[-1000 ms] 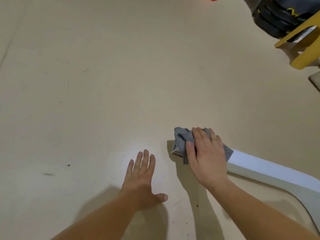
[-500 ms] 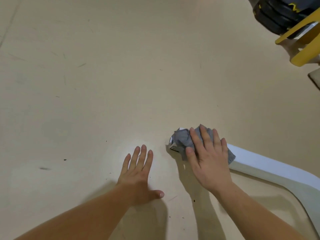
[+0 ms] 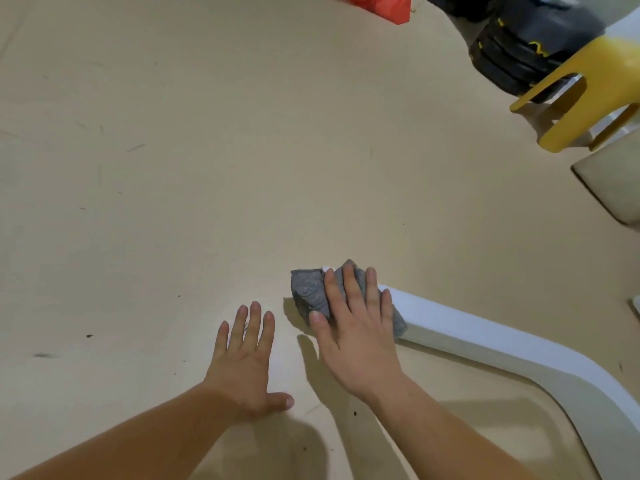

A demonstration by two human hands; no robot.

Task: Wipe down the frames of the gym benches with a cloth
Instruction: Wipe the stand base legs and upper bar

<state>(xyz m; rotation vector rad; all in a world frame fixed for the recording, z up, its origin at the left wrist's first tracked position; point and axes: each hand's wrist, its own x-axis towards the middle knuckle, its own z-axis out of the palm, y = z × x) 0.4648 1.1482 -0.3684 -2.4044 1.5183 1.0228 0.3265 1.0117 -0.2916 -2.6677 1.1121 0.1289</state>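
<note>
Head view, looking down at a beige floor (image 3: 207,168).

White bench frame (image 3: 467,337) lies low along the floor. It enters at the lower right corner, bends, and runs up-left to a squared end. Grey cloth (image 3: 308,292) sits bunched over that end, draped across the top and down the near side.

Right hand (image 3: 356,334) lies flat on the cloth, fingers straight and close together, pressing it onto the frame. Thumb lies along the cloth's near edge (no curl round it that I can make out). Left hand (image 3: 244,362) rests palm down on the floor just left of the frame end, fingers spread, thumb out sideways, apart from the cloth.

Containers: red item (image 3: 384,6) cut by the top edge, possibly a bag; contents cannot be told.

Edges and room: a wide stretch of floor, scuffed and specked, lies left of and beyond the frame end. Upper right is crowded with black stacked discs (image 3: 519,53) bearing yellow marks, behind a yellow frame (image 3: 575,109). A beige block (image 3: 613,188) sits at the right edge. All three are well apart from both hands.
</note>
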